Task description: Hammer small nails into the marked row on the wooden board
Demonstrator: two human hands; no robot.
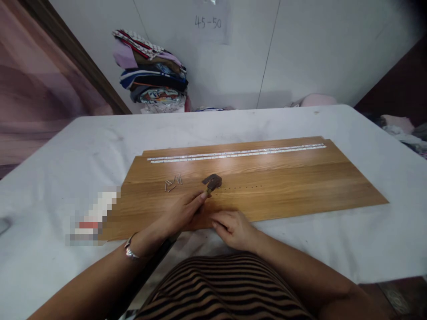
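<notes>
A claw hammer (213,182) with a dark metal head is in my left hand (188,206), the fingers closed round its shaft near the head. The head is just above or on the wooden board (300,178); I cannot tell which. My right hand (233,229) is at the board's front edge with its fingers curled in; anything inside them is hidden. A row of small dark dots (247,187), nails or holes, runs along the board to the right of the hammer head. Several loose nails (173,180) lie on the board to the left.
Two long, thin white strips (233,154) lie along the board's far side. The board rests on a white-covered table (110,133). A blurred-out item (95,218) is at its left end. Folded clothes (153,71) are stacked behind the table, against the pale wall (233,66).
</notes>
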